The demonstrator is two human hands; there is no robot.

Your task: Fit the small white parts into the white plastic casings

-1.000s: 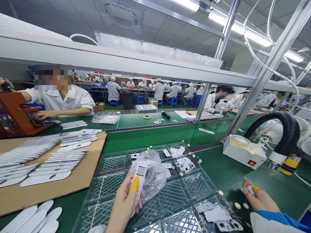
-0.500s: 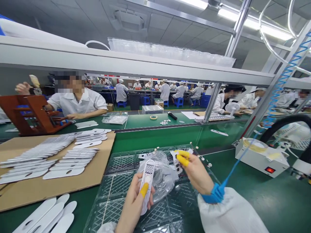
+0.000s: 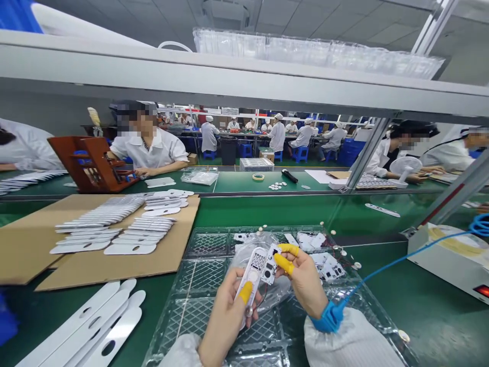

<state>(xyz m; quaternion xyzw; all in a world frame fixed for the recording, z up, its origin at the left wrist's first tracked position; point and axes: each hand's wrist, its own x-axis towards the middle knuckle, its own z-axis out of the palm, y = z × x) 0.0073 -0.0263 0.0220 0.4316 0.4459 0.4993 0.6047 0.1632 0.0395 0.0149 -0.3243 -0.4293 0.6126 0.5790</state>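
My left hand [image 3: 226, 318] grips a white plastic device casing [image 3: 252, 270] upright, a yellow finger cot on its thumb. My right hand [image 3: 301, 279], with yellow cots on two fingers, pinches a small white wired part [image 3: 272, 264] against the casing's right side. A blue wrist strap [image 3: 329, 316] circles my right wrist. Below both hands lies a crumpled clear plastic bag [image 3: 275, 293], in a clear ribbed blister tray [image 3: 208, 245]. Further small white wired parts [image 3: 327, 267] lie in that tray, to the right of my right hand.
Cardboard sheets [image 3: 28, 250] bearing rows of white panels lie left of the tray, with longer white panels [image 3: 82, 326] nearer me. A white bench unit [image 3: 446, 260] stands right on the green bench [image 3: 439, 321]. A co-worker [image 3: 148, 150] sits across, beside an orange jig [image 3: 89, 163].
My right hand has come in from the lower right and brought the small white part against the casing. The view has also shifted, so the bench scene sits differently in the frame.
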